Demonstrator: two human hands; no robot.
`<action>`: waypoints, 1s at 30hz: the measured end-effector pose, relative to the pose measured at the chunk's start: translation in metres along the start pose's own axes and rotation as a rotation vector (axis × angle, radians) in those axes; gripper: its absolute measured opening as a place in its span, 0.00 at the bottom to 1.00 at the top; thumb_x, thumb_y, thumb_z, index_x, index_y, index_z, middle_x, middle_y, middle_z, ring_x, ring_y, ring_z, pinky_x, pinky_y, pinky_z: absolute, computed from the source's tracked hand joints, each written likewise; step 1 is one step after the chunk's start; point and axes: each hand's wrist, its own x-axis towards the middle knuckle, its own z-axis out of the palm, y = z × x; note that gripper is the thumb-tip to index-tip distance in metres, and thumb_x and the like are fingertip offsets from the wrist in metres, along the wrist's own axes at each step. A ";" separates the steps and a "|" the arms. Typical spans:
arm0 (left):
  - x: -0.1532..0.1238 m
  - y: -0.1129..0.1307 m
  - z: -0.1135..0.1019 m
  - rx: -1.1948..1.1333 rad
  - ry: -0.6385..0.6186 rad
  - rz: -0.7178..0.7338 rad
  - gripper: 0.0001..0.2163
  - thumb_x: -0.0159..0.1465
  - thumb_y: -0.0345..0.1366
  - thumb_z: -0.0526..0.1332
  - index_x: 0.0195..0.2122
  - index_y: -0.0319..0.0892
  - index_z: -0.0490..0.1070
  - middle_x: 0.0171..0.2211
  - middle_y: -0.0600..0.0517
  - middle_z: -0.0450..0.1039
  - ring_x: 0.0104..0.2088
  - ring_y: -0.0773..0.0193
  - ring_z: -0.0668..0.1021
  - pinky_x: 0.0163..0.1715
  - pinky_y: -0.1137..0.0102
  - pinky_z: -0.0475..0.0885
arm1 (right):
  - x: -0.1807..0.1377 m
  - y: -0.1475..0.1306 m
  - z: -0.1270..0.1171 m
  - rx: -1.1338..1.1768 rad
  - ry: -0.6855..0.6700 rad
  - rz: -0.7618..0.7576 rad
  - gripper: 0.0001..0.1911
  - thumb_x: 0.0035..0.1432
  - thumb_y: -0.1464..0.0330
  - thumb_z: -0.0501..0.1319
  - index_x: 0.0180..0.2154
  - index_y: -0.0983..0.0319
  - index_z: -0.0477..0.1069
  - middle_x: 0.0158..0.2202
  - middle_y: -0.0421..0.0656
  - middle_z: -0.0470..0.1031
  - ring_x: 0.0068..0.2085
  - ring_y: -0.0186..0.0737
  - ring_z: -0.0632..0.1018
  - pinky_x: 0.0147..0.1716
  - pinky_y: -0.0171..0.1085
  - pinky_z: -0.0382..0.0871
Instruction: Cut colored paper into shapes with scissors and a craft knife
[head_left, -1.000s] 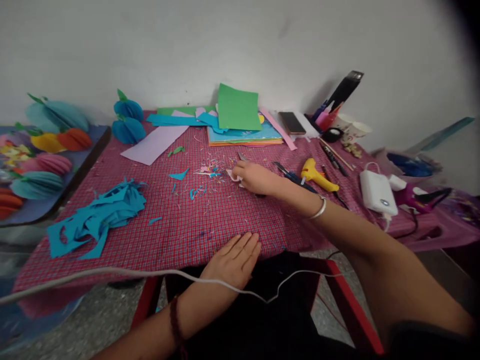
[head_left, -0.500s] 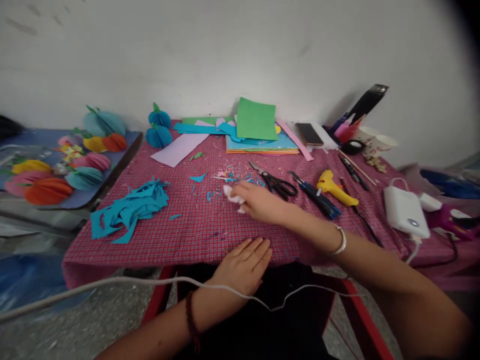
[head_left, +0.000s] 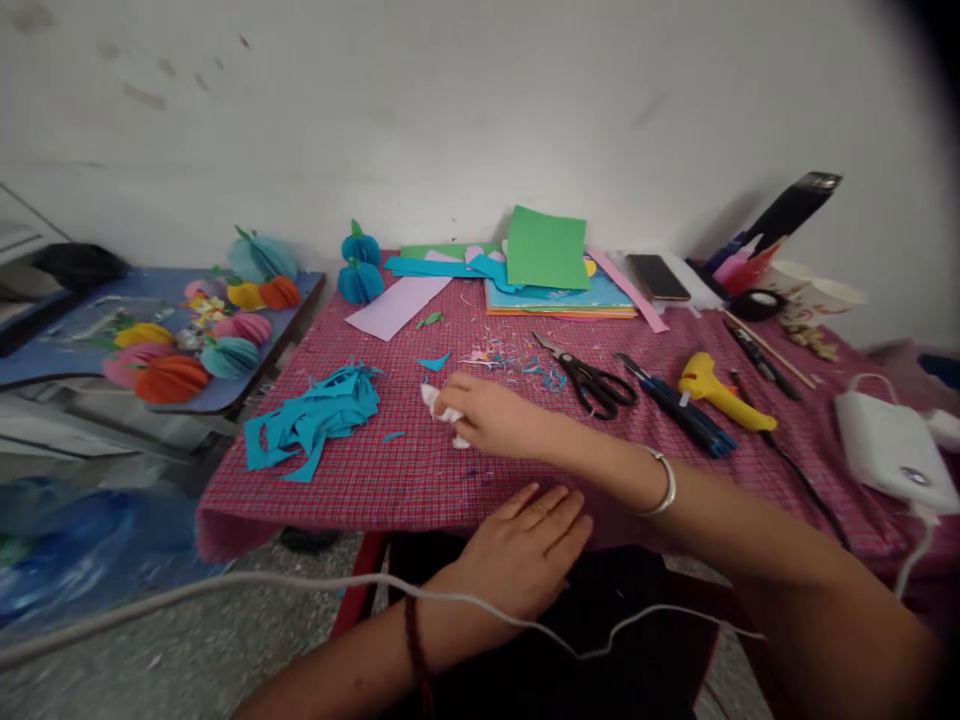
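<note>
My right hand is closed on a crumpled white tissue, pressed down on the red checked tablecloth. Just beyond it lie small paper scraps in blue, white and pink, along with a blue paper triangle. To the left rests a heap of blue paper offcuts. My left hand lies flat at the table's front edge with its fingers stretched out, holding nothing. Black-handled scissors are to the right of the scraps.
A utility knife, a yellow glue gun and a white power box lie on the right. Paper sheets and a phone are at the back. Paper pumpkins fill a side table. A white cable crosses in front.
My right hand has swept the tissue leftward over the cloth, away from the scissors and toward the blue offcuts. My left hand stays flat at the edge. The camera view has turned left.
</note>
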 end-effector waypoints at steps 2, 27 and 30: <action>-0.012 -0.008 -0.010 0.003 -0.019 -0.081 0.30 0.63 0.42 0.59 0.64 0.38 0.51 0.64 0.44 0.57 0.64 0.55 0.59 0.62 0.59 0.55 | 0.016 -0.026 0.020 0.015 -0.059 -0.086 0.11 0.59 0.76 0.54 0.43 0.63 0.69 0.41 0.46 0.68 0.38 0.38 0.72 0.36 0.34 0.64; -0.051 -0.045 -0.004 0.147 0.046 -0.249 0.38 0.56 0.49 0.64 0.65 0.44 0.52 0.65 0.41 0.54 0.63 0.47 0.61 0.58 0.51 0.61 | 0.039 0.037 0.019 -0.196 0.018 0.204 0.14 0.57 0.77 0.55 0.45 0.64 0.70 0.41 0.48 0.73 0.37 0.39 0.75 0.36 0.35 0.65; -0.050 -0.048 -0.013 0.129 0.059 -0.214 0.37 0.58 0.46 0.63 0.65 0.43 0.50 0.64 0.40 0.56 0.62 0.48 0.62 0.56 0.50 0.64 | -0.003 0.071 -0.033 -0.103 0.194 0.406 0.13 0.57 0.78 0.51 0.42 0.64 0.69 0.38 0.44 0.74 0.35 0.35 0.74 0.35 0.33 0.65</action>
